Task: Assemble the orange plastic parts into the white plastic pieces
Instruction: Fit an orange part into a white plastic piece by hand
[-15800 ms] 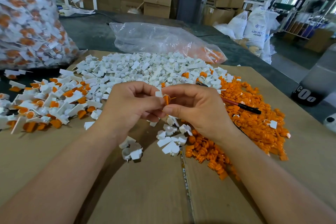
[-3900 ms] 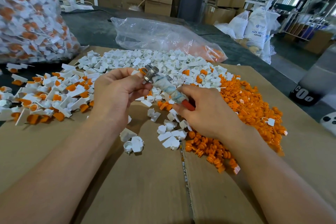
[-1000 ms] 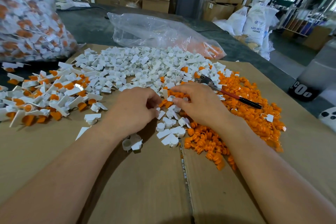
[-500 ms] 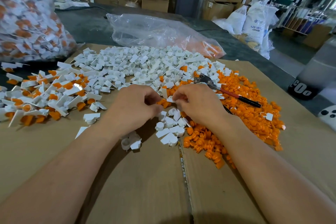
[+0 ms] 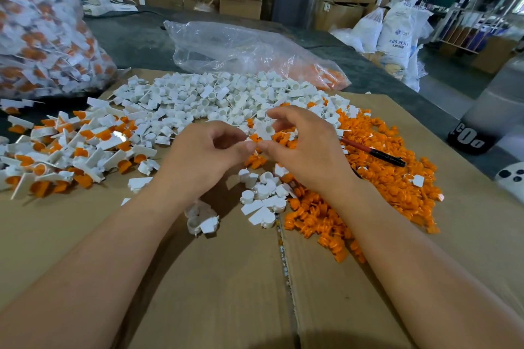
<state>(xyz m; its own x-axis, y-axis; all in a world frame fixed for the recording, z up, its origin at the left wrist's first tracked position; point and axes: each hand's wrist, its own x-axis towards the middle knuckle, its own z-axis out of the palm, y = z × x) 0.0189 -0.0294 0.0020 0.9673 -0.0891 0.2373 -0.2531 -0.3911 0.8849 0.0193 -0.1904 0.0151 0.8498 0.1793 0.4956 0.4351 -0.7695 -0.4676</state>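
Note:
Both hands meet above the cardboard sheet point(image 5: 198, 278). My right hand point(image 5: 307, 150) holds a white plastic piece point(image 5: 265, 131) between forefinger and thumb. Beside it my left hand point(image 5: 208, 156) has curled fingers and pinches a small orange plastic part point(image 5: 254, 138) against the white piece. A pile of loose white pieces point(image 5: 215, 99) lies just beyond the hands. Loose orange parts point(image 5: 385, 173) spread to the right. Several white pieces point(image 5: 263, 201) lie under my wrists.
Assembled white-and-orange pieces point(image 5: 71, 150) are heaped at the left, with a full bag of them point(image 5: 37, 31) behind. A clear plastic bag point(image 5: 241, 48) lies past the white pile. A tool with a red and black handle point(image 5: 374, 151) rests on the orange parts.
Both hands have lifted off the piles and come together, each now with a part. One second ago they were down among the loose pieces, picking.

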